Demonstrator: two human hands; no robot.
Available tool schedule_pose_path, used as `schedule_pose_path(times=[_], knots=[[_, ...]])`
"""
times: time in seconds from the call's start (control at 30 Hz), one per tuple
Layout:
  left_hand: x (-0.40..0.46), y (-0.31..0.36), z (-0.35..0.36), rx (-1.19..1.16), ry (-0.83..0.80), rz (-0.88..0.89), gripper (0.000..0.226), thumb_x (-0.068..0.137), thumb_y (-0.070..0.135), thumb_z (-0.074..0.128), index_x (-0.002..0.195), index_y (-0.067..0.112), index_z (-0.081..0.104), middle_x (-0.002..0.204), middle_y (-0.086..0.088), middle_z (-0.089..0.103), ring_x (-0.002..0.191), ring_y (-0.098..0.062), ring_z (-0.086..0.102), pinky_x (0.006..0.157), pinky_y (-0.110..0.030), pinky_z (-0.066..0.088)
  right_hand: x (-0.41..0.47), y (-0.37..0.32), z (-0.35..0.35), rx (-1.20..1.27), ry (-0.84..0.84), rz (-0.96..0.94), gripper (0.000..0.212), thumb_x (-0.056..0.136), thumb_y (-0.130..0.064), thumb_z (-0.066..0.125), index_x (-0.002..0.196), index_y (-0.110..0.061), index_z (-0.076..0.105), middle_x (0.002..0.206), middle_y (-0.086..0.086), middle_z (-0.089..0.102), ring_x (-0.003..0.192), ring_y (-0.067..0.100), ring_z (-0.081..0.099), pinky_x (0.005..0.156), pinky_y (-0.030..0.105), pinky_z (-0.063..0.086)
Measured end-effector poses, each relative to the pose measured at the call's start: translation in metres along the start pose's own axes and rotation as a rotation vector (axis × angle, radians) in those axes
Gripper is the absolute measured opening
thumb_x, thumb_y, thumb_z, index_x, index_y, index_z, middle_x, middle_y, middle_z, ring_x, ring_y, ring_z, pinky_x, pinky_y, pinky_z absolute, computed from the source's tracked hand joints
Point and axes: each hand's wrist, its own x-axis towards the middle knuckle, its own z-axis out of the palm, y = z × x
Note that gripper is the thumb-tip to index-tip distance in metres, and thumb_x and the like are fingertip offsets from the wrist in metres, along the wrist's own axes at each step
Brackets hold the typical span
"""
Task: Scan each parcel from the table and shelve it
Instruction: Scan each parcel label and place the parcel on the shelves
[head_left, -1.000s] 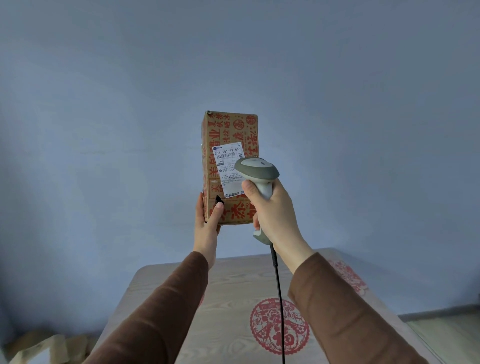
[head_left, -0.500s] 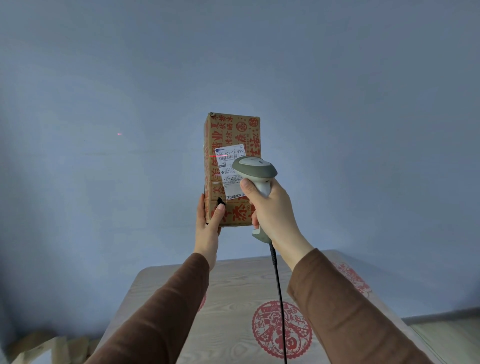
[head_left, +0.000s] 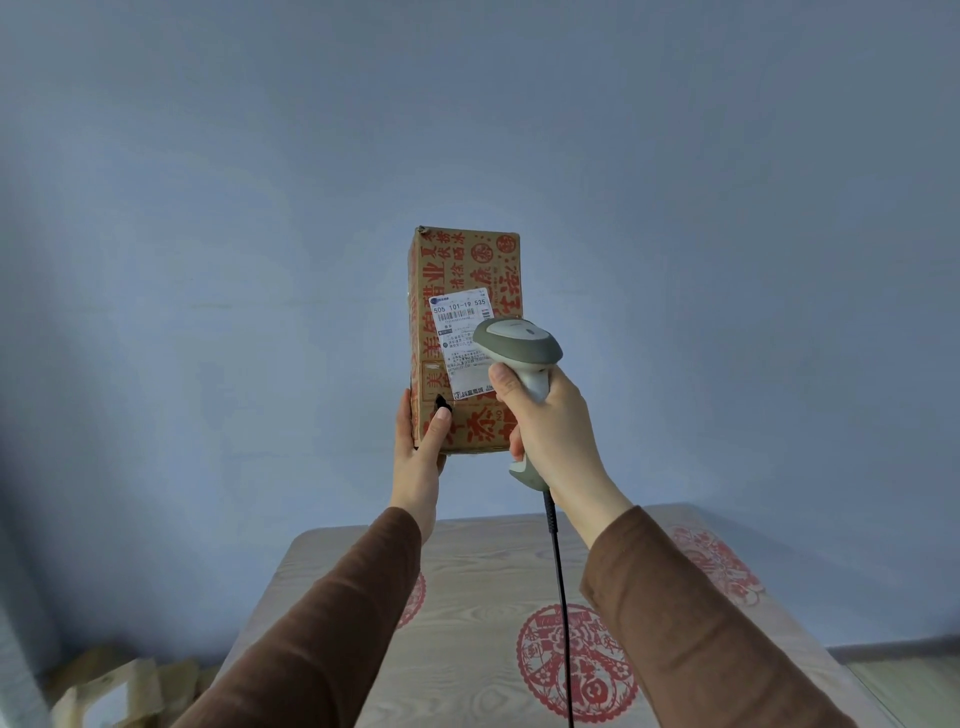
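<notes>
Left hand grips parcel by its lower edge, upright above the desk, label facing the wearer for reading. Right hand fingers clenched round scanner handle, head aimed at barcode. Shelving not yet begun.

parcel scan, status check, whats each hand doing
Left hand grips the tall brown cardboard parcel with red print, upright above the table. Right hand holds the grey handheld scanner before its white label. Nothing blocking.
</notes>
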Motion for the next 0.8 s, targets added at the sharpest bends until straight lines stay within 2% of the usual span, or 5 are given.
schedule_pose_path(times=[0.1, 0.27, 0.37, 0.53, 0.8], knots=[[-0.002, 0.004, -0.013, 0.010, 0.013, 0.020, 0.080, 0.084, 0.053, 0.069, 0.155, 0.048, 0.034, 0.136, 0.021, 0.059, 0.109, 0.014, 0.064, 0.094, -0.025, 0.046, -0.001, 0.008, 0.008, 0.034, 0.003, 0.006, 0.025, 0.095, -0.057, 0.064, 0.105, -0.034, 0.065, 0.083, -0.003, 0.074, 0.043, 0.013, 0.056, 0.045, 0.024, 0.047], [-0.010, 0.019, -0.048, 0.035, 0.066, 0.032, 0.078, 0.086, 0.055, 0.070, 0.155, 0.050, 0.033, 0.141, 0.019, 0.057, 0.124, 0.004, 0.056, 0.109, -0.038, 0.042, -0.001, 0.023, 0.037, 0.158, 0.018, 0.066, 0.026, 0.094, -0.052, 0.069, 0.107, -0.031, 0.065, 0.068, -0.014, 0.066, 0.045, 0.010, 0.056, 0.047, 0.022, 0.049], [-0.019, 0.032, -0.078, 0.053, 0.117, 0.036, 0.077, 0.089, 0.057, 0.071, 0.155, 0.050, 0.032, 0.147, 0.014, 0.054, 0.129, 0.000, 0.053, 0.113, -0.043, 0.039, -0.004, 0.038, 0.064, 0.246, -0.001, 0.135, 0.031, 0.092, -0.044, 0.074, 0.109, -0.020, 0.061, 0.074, -0.005, 0.062, 0.049, 0.008, 0.054, 0.048, 0.018, 0.049], [-0.045, 0.055, -0.136, 0.086, 0.246, 0.027, 0.077, 0.086, 0.063, 0.067, 0.154, 0.049, 0.033, 0.150, 0.011, 0.052, 0.135, -0.006, 0.050, 0.116, -0.049, 0.037, -0.023, 0.061, 0.126, 0.421, -0.138, 0.347, 0.042, 0.091, -0.037, 0.078, 0.124, -0.019, 0.060, 0.090, 0.000, 0.059, 0.061, 0.012, 0.056, 0.052, 0.022, 0.051], [-0.107, 0.081, -0.247, 0.089, 0.525, -0.086, 0.061, 0.095, 0.062, 0.060, 0.150, 0.046, 0.040, 0.140, 0.002, 0.062, 0.132, -0.019, 0.055, 0.120, -0.055, 0.034, -0.088, 0.073, 0.251, 0.481, -0.421, 0.571, 0.026, 0.088, -0.043, 0.079, 0.106, -0.027, 0.072, 0.084, -0.002, 0.074, 0.061, 0.012, 0.061, 0.052, 0.022, 0.053]])
